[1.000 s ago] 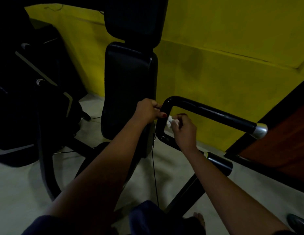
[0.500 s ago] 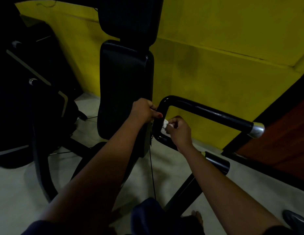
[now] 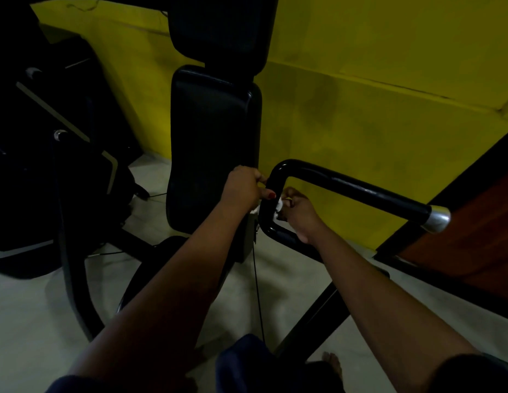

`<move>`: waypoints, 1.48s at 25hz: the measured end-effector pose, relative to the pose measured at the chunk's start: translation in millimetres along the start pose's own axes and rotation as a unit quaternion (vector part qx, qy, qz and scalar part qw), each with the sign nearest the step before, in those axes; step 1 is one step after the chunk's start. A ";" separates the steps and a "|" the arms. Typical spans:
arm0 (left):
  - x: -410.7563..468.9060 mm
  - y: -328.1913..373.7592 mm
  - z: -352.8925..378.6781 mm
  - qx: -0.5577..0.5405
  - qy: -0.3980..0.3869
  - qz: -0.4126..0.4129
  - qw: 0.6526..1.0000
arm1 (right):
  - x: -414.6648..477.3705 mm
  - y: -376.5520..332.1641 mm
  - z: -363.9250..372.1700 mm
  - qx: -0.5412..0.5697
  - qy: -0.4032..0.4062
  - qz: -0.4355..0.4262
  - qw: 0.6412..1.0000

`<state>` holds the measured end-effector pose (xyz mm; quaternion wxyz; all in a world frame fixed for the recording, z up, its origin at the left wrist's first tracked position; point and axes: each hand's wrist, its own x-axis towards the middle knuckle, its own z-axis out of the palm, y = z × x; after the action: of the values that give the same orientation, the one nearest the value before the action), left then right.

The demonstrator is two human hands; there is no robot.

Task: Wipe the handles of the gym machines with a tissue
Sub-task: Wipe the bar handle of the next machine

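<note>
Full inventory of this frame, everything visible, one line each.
handle bar: 1, black, silver end cap, centre-right
tissue: 1, white, on bar's upright bend
back pads: 2, black, stacked, centre
cable: 1, thin black, below pads
second machine: 1, black, left
wall: 1, yellow, behind
door: 1, brown, right
floor: 1, pale, underfoot
bare foot: 1, bottom edge
left hand: 1, grips tissue, left of bar
right hand: 1, pinches tissue, right of bar

Sleeves: the left sleeve [image 3: 68,384] and the right sleeve [image 3: 474,373] were short, dark navy and plain.
Forearms: both were bare from sleeve hem to wrist.
Nails: the thumbnail [image 3: 272,195] of the left hand [image 3: 241,188] wore glossy red polish.
Trousers: dark blue cloth [image 3: 247,361] covered a knee.
Feet: one bare foot [image 3: 332,364] showed its toes; the dim light hid further detail.
</note>
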<state>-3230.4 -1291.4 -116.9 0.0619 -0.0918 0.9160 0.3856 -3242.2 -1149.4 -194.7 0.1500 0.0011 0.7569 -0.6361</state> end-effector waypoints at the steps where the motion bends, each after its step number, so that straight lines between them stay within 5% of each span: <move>1: 1.0 -0.1 -0.7 0.013 0.000 0.005 1.000 | 3.9 -3.0 -2.4 -0.072 -0.052 0.016 0.996; 3: 1.6 -1.1 -1.5 0.031 -0.006 0.005 0.999 | 8.5 -9.7 -2.8 -0.246 -0.143 0.061 0.957; 5: 0.7 -2.3 0.8 0.028 -0.013 -0.001 1.000 | 13.6 -14.2 -2.7 -0.270 -0.202 0.107 0.935; 10: 0.6 -10.9 9.0 0.052 0.011 0.015 0.998 | 12.5 -14.0 -4.5 -0.045 -0.248 0.169 0.953; 15: -5.9 -10.9 11.3 0.059 0.036 0.028 0.997 | 1.4 -39.2 6.9 0.237 -0.232 0.126 0.935; 17: -8.7 -13.4 12.0 0.029 0.052 0.031 0.998 | -3.2 -43.8 11.6 0.348 -0.192 0.091 0.913; 22: -18.7 -9.7 15.8 0.009 0.087 0.005 0.996 | -12.7 -28.4 11.7 0.459 0.074 0.020 0.885; 24: -17.3 -10.8 17.8 -0.011 0.070 -0.006 0.997 | -23.5 -24.0 10.2 0.366 0.168 -0.046 0.914; 26: -15.7 -13.8 18.7 -0.060 0.051 -0.024 0.997 | -41.3 -5.7 12.7 0.107 0.221 -0.153 0.957; 29: -16.2 -19.3 19.0 -0.191 0.035 -0.069 0.979 | -59.4 28.8 21.9 -0.193 0.206 -0.225 0.933; 31: -19.6 -21.7 21.2 -0.237 0.028 -0.083 0.968 | -54.4 24.9 25.6 -0.193 0.219 -0.213 0.932; 34: -23.2 -27.2 26.8 -0.228 0.034 -0.069 0.971 | -41.3 -0.5 22.4 -0.033 0.288 -0.128 0.949; 37: -23.2 -31.5 28.7 -0.237 0.025 -0.069 0.969 | -50.5 2.8 25.3 -0.045 0.267 -0.191 0.944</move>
<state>-3199.8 -1289.6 -154.5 0.0420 -0.1767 0.7914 0.5837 -3187.8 -1163.6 -189.5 -0.1821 0.0192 0.7829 -0.5946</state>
